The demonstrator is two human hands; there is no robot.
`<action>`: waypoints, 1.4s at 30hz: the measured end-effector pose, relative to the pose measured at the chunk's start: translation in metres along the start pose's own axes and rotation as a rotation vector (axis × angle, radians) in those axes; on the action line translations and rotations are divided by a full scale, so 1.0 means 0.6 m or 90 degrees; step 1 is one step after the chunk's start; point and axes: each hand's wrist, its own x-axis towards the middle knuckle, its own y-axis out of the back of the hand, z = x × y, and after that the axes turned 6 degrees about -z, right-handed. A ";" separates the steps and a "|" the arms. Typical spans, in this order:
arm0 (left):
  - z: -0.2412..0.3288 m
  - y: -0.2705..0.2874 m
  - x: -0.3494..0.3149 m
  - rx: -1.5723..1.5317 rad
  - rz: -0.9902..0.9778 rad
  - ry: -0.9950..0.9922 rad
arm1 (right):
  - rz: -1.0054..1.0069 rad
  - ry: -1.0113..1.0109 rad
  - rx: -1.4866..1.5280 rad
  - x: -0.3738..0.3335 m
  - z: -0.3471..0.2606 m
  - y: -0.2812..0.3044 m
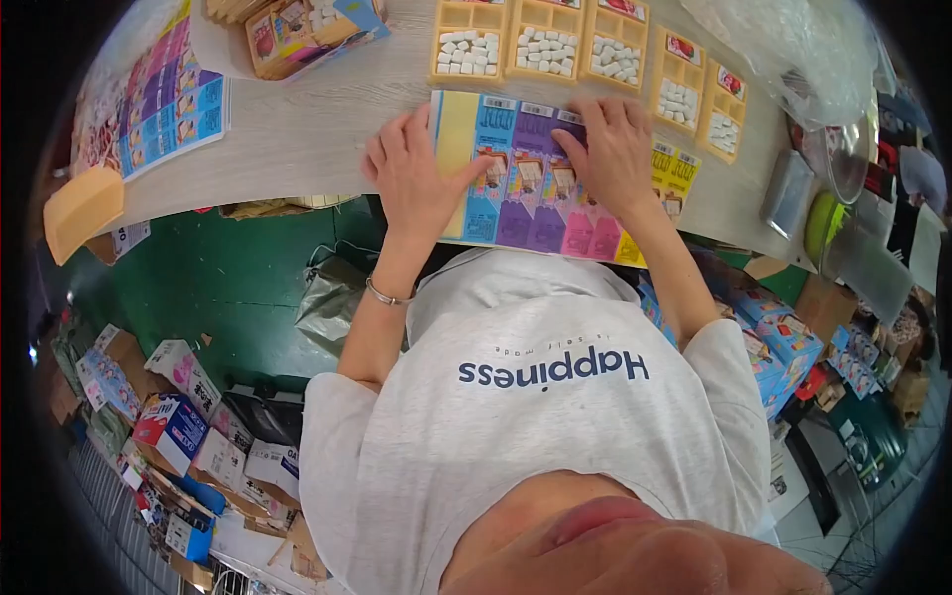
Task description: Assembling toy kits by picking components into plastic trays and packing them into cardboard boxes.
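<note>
A colourful printed sheet (531, 213) lies on the table near its front edge, with blue, purple, pink and yellow panels and a plain pale-yellow strip on the left. My left hand (415, 183) rests over that strip, thumb stretched onto the blue panel, fingers apart. On the upper right part of the sheet lies my right hand (617, 159), fingers spread and thumb pointing inward over the purple panels. Neither hand is closed around anything. Just beyond the sheet stand several pale-orange compartment trays (470, 18) with small white pieces in their near sections.
Printed sheets (188, 114) are stacked at the left, near a box of trays (362, 22). A pale-orange tray (84, 210) juts over the table's left edge. Clear plastic bags (793, 50) lie at the back right. Cartons (171, 433) crowd the floor.
</note>
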 end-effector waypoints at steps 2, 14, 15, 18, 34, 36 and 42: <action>0.004 0.011 -0.006 -0.016 0.040 0.009 | 0.024 0.043 0.093 -0.009 0.005 -0.003; -0.024 -0.013 0.057 -0.201 0.032 -0.026 | 0.303 -0.027 0.012 -0.091 0.145 0.060; -0.020 -0.010 0.053 -0.211 0.022 -0.046 | 0.327 -0.146 -0.025 -0.117 0.193 0.078; -0.012 -0.010 0.066 -0.187 0.061 -0.072 | 0.345 -0.460 -0.033 -0.210 0.338 0.121; 0.123 0.036 0.076 -0.230 0.176 -0.263 | 0.177 -0.615 0.393 -0.286 0.512 0.124; 0.170 0.032 0.079 -0.239 0.167 -0.296 | 0.177 -0.602 0.196 -0.267 0.486 0.134; 0.310 -0.027 0.087 -0.514 -0.140 -0.380 | 0.374 -0.505 -0.034 -0.252 0.346 0.233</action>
